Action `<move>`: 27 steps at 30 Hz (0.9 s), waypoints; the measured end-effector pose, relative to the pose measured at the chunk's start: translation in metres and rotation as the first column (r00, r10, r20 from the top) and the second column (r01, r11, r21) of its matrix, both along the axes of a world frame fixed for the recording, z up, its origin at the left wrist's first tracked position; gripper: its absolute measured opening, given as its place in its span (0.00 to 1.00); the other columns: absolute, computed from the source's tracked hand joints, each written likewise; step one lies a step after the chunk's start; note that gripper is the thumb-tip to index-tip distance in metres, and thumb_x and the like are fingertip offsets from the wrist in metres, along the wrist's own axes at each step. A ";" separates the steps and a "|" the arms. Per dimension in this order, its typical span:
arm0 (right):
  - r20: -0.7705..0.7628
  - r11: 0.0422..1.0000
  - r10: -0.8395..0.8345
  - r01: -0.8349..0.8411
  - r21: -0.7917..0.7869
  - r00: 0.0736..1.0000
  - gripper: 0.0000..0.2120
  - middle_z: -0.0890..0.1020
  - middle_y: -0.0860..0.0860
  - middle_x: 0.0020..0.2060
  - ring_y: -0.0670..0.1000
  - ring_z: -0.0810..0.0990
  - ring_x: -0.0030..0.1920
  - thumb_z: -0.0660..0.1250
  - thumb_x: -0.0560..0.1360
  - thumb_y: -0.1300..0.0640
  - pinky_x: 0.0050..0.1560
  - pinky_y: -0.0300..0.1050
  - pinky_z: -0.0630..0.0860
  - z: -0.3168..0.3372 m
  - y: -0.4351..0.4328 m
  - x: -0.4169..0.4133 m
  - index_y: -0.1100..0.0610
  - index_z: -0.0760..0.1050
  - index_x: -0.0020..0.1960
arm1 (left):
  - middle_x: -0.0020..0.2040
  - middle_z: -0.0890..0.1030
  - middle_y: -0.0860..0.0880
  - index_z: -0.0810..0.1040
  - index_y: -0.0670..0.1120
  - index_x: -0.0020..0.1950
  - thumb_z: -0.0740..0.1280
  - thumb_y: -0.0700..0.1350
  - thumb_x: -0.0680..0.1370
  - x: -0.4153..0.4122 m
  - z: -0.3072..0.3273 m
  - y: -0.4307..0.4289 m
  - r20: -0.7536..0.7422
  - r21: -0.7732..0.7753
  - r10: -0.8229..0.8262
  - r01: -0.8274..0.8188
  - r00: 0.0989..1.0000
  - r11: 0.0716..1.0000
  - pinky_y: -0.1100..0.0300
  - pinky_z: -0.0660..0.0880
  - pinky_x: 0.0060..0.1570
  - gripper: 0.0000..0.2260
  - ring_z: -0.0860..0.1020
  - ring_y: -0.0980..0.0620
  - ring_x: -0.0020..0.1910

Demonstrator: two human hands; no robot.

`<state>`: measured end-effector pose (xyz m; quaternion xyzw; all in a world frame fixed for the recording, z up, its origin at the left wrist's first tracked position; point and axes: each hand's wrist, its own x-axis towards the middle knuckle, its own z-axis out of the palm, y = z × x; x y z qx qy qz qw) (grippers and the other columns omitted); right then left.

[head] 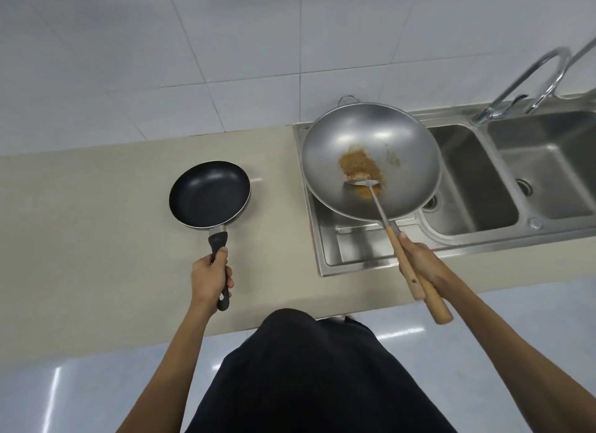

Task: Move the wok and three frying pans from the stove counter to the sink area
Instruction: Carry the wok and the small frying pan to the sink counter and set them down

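Note:
A large steel wok [371,142] with brown food residue and a metal spatula [380,203] in it hangs over the sink's draining board [351,249]. My right hand [419,261] grips both wooden handles, the wok's and the spatula's, together. A small black frying pan [209,194] is over the beige counter [80,207] to the left of the sink. My left hand [211,278] is closed around its black handle. Whether the pan rests on the counter or is lifted is unclear.
A double-basin steel sink [503,187] lies to the right, with a curved chrome tap [535,78] behind it. White wall tiles rise behind the counter. The glossy floor and my dark clothing fill the lower view.

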<state>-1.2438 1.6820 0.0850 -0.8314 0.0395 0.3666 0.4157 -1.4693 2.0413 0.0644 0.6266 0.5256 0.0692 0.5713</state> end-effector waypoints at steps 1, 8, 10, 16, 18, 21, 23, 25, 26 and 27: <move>-0.003 1.000 -0.002 0.002 -0.007 1.000 0.32 0.82 0.60 0.37 0.58 0.81 0.38 0.53 0.82 0.34 0.47 0.55 0.80 -0.001 0.001 -0.001 0.61 0.78 0.44 | 0.24 0.75 0.49 0.73 0.42 0.39 0.63 0.50 0.82 0.000 -0.001 0.003 -0.005 -0.001 -0.008 0.008 1.000 1.000 0.60 0.70 0.18 0.15 0.71 0.53 0.18; -0.047 1.000 -0.007 0.007 0.001 0.999 0.33 0.82 0.60 0.36 0.55 0.82 0.35 0.53 0.81 0.33 0.42 0.51 0.80 -0.010 0.010 0.001 0.61 0.78 0.44 | 0.23 0.75 0.49 0.73 0.42 0.38 0.63 0.50 0.81 0.005 -0.004 0.018 -0.013 0.010 -0.037 0.037 0.999 0.999 0.59 0.71 0.19 0.16 0.71 0.51 0.20; -0.052 1.000 -0.008 0.009 0.008 0.999 0.32 0.82 0.60 0.36 0.55 0.81 0.34 0.53 0.81 0.33 0.42 0.50 0.79 -0.011 0.012 0.001 0.61 0.77 0.43 | 0.23 0.75 0.49 0.73 0.42 0.38 0.63 0.50 0.81 0.008 -0.006 0.023 -0.015 0.019 -0.040 0.040 0.999 0.999 0.59 0.71 0.20 0.16 0.71 0.50 0.20; -0.087 0.999 0.004 -0.001 0.035 0.996 0.31 0.81 0.62 0.39 0.59 0.81 0.38 0.53 0.83 0.37 0.46 0.53 0.81 -0.011 0.015 0.003 0.64 0.77 0.51 | 0.25 0.75 0.46 0.73 0.42 0.38 0.63 0.51 0.82 0.016 -0.017 0.043 -0.022 0.050 -0.037 0.038 0.999 0.998 0.58 0.72 0.20 0.17 0.71 0.49 0.20; -0.093 0.999 0.016 -0.013 0.034 0.996 0.31 0.81 0.62 0.40 0.59 0.82 0.38 0.53 0.83 0.37 0.45 0.53 0.81 -0.012 0.016 0.003 0.64 0.77 0.53 | 0.26 0.75 0.45 0.73 0.42 0.39 0.63 0.51 0.82 0.019 -0.023 0.050 -0.023 0.063 -0.041 0.042 0.999 0.997 0.58 0.72 0.20 0.16 0.71 0.51 0.19; -0.096 1.000 0.023 -0.022 0.011 0.995 0.31 0.82 0.62 0.41 0.59 0.82 0.39 0.52 0.83 0.37 0.46 0.54 0.82 -0.015 0.019 0.003 0.64 0.78 0.54 | 0.27 0.75 0.45 0.73 0.42 0.39 0.62 0.51 0.82 0.024 -0.030 0.063 -0.031 0.072 -0.045 0.047 0.999 0.996 0.58 0.72 0.21 0.16 0.72 0.51 0.20; -0.101 1.000 0.024 -0.024 0.000 0.995 0.31 0.83 0.61 0.40 0.57 0.83 0.38 0.52 0.82 0.36 0.44 0.51 0.83 -0.018 0.019 0.003 0.63 0.78 0.53 | 0.27 0.75 0.45 0.73 0.42 0.39 0.62 0.51 0.83 0.028 -0.035 0.071 -0.030 0.075 -0.045 0.047 0.999 0.996 0.58 0.71 0.22 0.17 0.71 0.51 0.20; -0.110 1.000 0.011 -0.011 -0.001 0.994 0.31 0.83 0.58 0.37 0.54 0.83 0.34 0.53 0.82 0.35 0.40 0.48 0.83 -0.020 0.020 0.004 0.61 0.79 0.51 | 0.27 0.75 0.45 0.72 0.43 0.38 0.62 0.51 0.83 0.033 -0.039 0.079 -0.025 0.073 -0.047 0.049 0.999 0.996 0.59 0.71 0.22 0.17 0.71 0.52 0.19; -0.113 1.000 0.004 -0.005 -0.004 0.994 0.31 0.83 0.57 0.35 0.53 0.83 0.33 0.53 0.82 0.35 0.39 0.47 0.83 -0.021 0.021 0.004 0.61 0.79 0.51 | 0.27 0.75 0.45 0.72 0.43 0.38 0.62 0.51 0.83 0.035 -0.040 0.082 -0.024 0.072 -0.049 0.051 0.999 0.996 0.59 0.71 0.21 0.16 0.71 0.52 0.19; -0.116 1.000 0.000 -0.001 -0.010 0.993 0.31 0.83 0.56 0.35 0.52 0.83 0.32 0.53 0.82 0.35 0.38 0.46 0.83 -0.021 0.023 0.004 0.61 0.79 0.51 | 0.27 0.74 0.46 0.71 0.43 0.38 0.62 0.51 0.83 0.036 -0.042 0.086 -0.024 0.074 -0.053 0.055 0.998 0.996 0.59 0.70 0.21 0.16 0.71 0.53 0.19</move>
